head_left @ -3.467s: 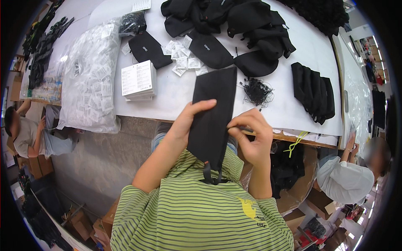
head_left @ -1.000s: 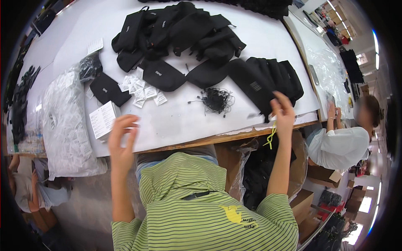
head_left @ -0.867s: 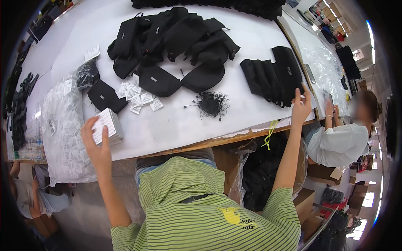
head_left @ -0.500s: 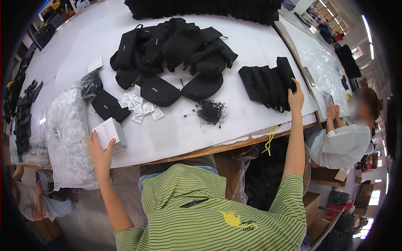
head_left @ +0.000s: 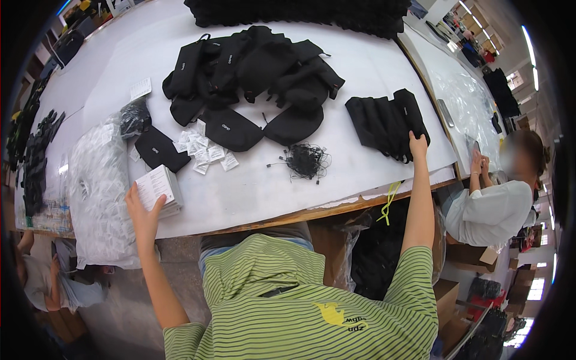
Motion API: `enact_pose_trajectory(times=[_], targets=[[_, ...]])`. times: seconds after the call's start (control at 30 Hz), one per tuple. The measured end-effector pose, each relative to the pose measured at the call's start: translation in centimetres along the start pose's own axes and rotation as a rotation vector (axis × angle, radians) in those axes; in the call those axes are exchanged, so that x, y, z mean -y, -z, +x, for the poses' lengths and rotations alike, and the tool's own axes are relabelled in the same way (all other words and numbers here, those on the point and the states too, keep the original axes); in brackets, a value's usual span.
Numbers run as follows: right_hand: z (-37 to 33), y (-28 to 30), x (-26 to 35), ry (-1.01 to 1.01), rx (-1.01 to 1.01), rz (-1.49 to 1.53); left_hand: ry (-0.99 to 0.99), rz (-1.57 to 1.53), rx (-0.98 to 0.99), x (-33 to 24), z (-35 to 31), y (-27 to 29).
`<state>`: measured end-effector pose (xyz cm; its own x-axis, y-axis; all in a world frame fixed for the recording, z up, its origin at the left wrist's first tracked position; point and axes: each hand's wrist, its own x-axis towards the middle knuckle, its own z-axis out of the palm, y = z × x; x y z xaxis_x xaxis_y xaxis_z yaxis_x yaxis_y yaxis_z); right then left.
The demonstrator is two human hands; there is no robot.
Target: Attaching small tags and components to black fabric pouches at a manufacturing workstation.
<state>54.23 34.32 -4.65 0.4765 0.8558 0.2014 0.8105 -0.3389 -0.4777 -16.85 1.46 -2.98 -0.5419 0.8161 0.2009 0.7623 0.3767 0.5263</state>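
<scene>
My left hand spans the near end of a stack of white printed leaflets, thumb on one side and fingers on the other. My right hand has its fingers closed on the near edge of a black fabric pouch. That pouch is the rightmost of an overlapping row of black pouches. A loose heap of black pouches lies mid-table. Between my hands are a tangle of thin black cords and small white packets.
A clear bag of white packets hangs over the table's front edge at left. More black goods line the far side. A co-worker stands at the right table. Below the edge is a box of black fabric.
My right hand has drawn slightly nearer, and the rightmost pouch, raised before, now lies lower against the row. My left hand stays at the leaflets.
</scene>
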Motion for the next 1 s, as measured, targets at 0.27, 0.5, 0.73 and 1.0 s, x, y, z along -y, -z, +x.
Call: enact_pose_trajectory(times=[0.27,0.5,0.73,1.0], targets=[[-3.4,3.6,6.3,-0.11,-0.038,-0.363,-0.003,-0.085,-0.142,-1.4,-0.2,0.9],[-17.9,1.9,16.3,0.516,-0.251,-0.1,0.099,-0.232,-0.188,-2.7,0.2,1.0],[-28.2,-1.8,19.3,0.862,0.418,0.184,0.183,-0.634,-0.171,-2.6,-0.1,2.0],[-29.6,-2.9,19.5,0.94,0.424,0.05,0.289,-0.93,-0.116,-6.8,-1.8,3.2]])
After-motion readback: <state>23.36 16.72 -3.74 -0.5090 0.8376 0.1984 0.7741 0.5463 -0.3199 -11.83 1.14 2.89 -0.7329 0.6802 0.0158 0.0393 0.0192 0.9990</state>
